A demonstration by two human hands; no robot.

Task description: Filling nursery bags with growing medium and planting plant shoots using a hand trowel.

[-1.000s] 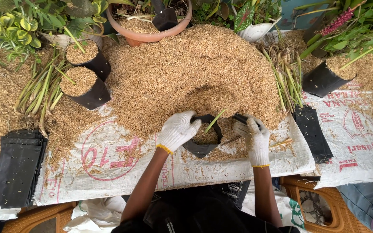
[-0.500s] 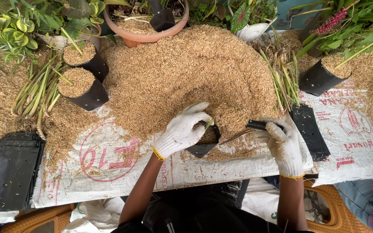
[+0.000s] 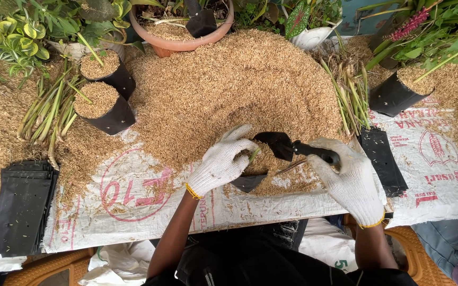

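Observation:
My left hand, in a white knit glove, grips the rim of a small black planting bag partly filled with rice husk, with a green cutting stem standing in it. My right hand, also gloved, holds a black trowel by its handle, with the blade over the bag's mouth. Both hands sit at the near foot of a large heap of rice husk.
Two filled black bags stand at the left beside loose green stems. A stack of flat black bags lies near left, another at the right. More stems, a filled bag, a clay pot and plants line the back.
My right hand drew out to the right, then swung the trowel blade back over the bag. My left hand shifted up onto the bag's rim and the stem.

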